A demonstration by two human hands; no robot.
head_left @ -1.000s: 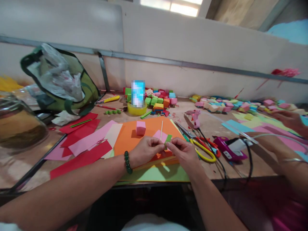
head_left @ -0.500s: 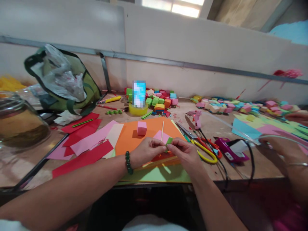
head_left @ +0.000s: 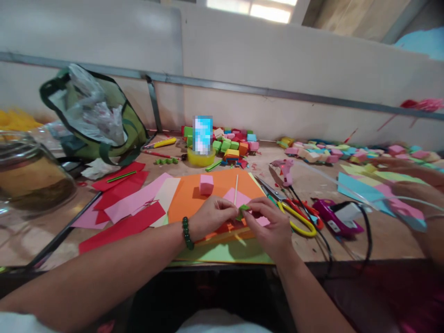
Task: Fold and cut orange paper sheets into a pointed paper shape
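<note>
My left hand (head_left: 211,216) and my right hand (head_left: 268,222) meet over a stack of coloured paper sheets, both pinching a small green paper piece (head_left: 243,208) between the fingertips. A green bead bracelet is on my left wrist. Under the hands lies an orange sheet (head_left: 189,196) with a pink paper cube (head_left: 206,184), a pink square and a thin wooden stick (head_left: 236,188) on it. A light green sheet (head_left: 225,252) sticks out toward the table's front edge.
Red and pink paper sheets (head_left: 125,206) lie left, beside a green bag (head_left: 93,115) and a glass jar (head_left: 31,173). Yellow-handled scissors (head_left: 294,217), a pink glue gun (head_left: 284,169) and a magenta tool (head_left: 338,217) lie right. Coloured cubes (head_left: 232,143) pile at the back. Another person's hands (head_left: 412,194) work at right.
My fingers have shifted on the green piece, which now lies lower and flatter between them. The other person's hands at right have moved, now holding blue and pink paper.
</note>
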